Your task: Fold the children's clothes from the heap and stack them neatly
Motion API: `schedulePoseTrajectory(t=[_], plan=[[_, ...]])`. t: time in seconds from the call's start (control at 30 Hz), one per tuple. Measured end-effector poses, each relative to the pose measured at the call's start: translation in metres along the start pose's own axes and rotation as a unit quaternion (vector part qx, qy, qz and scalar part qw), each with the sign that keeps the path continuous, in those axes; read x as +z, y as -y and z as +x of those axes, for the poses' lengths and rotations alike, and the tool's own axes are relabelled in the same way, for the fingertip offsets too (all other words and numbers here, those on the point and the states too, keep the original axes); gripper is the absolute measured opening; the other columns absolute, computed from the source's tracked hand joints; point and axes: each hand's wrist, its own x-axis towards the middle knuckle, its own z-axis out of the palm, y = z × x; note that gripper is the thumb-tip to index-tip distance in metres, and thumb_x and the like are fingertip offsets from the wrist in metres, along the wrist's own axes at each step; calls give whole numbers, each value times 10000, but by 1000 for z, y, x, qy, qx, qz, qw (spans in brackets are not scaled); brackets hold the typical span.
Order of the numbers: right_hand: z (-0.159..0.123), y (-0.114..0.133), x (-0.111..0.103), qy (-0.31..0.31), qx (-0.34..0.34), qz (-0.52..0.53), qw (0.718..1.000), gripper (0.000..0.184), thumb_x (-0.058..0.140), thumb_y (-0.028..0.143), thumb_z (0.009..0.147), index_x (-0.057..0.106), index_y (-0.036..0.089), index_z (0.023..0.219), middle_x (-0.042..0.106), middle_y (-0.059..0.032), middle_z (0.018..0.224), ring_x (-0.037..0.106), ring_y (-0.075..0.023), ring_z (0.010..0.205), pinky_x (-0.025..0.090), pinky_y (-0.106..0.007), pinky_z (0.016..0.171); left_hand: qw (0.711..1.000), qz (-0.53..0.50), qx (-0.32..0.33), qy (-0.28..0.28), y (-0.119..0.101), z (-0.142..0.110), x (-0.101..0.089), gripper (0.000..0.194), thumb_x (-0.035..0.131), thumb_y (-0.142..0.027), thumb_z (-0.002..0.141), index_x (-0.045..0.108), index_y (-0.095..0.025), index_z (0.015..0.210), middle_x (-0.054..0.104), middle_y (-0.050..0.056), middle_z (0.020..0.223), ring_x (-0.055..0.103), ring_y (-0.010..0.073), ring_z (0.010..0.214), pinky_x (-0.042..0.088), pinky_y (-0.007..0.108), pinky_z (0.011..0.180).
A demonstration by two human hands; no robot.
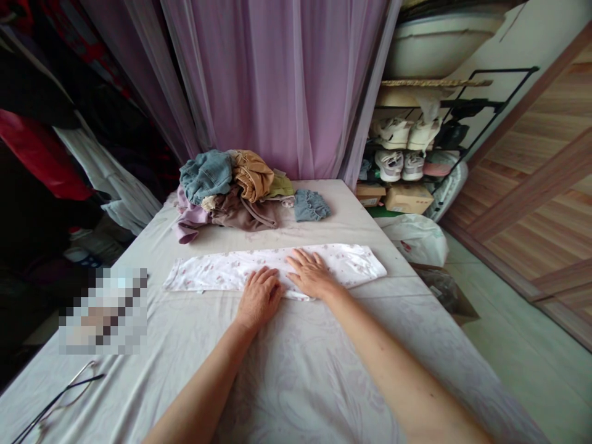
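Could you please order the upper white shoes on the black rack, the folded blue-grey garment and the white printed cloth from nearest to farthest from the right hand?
From the right hand:
1. White printed cloth, directly under it.
2. Folded blue-grey garment, just beyond the cloth.
3. Upper white shoes, far right, on the rack.

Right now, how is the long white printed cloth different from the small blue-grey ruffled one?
The long white printed cloth lies flat in a strip; the small blue-grey ruffled cloth is a compact, rumpled bundle. The white cloth has little prints, but the blue-grey cloth looks plain. Both lie on the pale patterned sheet.
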Motion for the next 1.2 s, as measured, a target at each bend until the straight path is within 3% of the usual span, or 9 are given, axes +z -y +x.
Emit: schedulePoseTrajectory(t=[0.13,0.23,0.33,0.53,0.7,0.9,1.03,1.2], plan=[[-19,-39,-2,0,56,-43,997,546,301,486,982,401,263,1471,322,-87,1575,258,-248,1451,195,-518,1155,1000,-1,-19,-12,-2,-1,0,109,543,-276,906,630,-216,878,625,107,1303,478,304,1305,347,586,1083],[-36,-76,-4,-13,141,-74,987,527,310,445,977,423,259,1458,361,-82,1556,302,-245,1429,238,-486,1141,999,2,-31,-11,-3,-1,1,101,541,-263,907,622,-214,871,619,104,1317,480,291,1306,335,578,1091],[-46,-98,1,-46,154,-101,982,511,342,414,962,458,249,1432,394,-90,1536,342,-239,1405,245,-463,1140,999,9,-40,-11,-2,-1,1,126,521,-264,922,625,-212,872,627,101,1310,490,284,1296,321,580,1094],[-48,-100,7,-61,139,-130,980,507,350,397,951,488,227,1409,431,-105,1510,381,-249,1379,271,-459,1121,990,54,-117,-64,26,-15,-15,297,483,-339,945,576,-223,1202,660,118,1253,512,288,1265,251,601,1124],[-48,-100,6,-64,132,-141,979,509,363,394,943,504,213,1398,449,-117,1496,404,-258,1365,291,-462,1114,969,104,-219,-54,85,-36,-59,319,374,-372,980,605,-243,1158,631,98,1312,514,287,1268,248,620,1112],[-48,-104,12,-84,127,-147,977,506,354,394,938,514,221,1386,471,-107,1480,413,-250,1358,307,-453,1103,917,163,-364,-19,152,-46,-114,388,402,-339,936,609,-173,1218,656,141,1255,598,286,1158,449,398,972],[-48,-106,16,-98,121,-163,974,494,350,396,943,527,229,1372,492,-99,1465,436,-241,1343,319,-445,1094,888,134,-439,36,168,-36,-132,399,461,-444,898,658,-209,1152,713,101,1142,645,296,1064,494,350,828],[-49,-107,19,-137,98,-161,972,457,381,357,935,589,201,1310,553,-122,1402,505,-264,1272,365,-456,1058,861,123,-486,83,169,-23,-136,425,524,-522,832,681,-247,1114,704,104,1168,640,310,1078,487,348,789]])
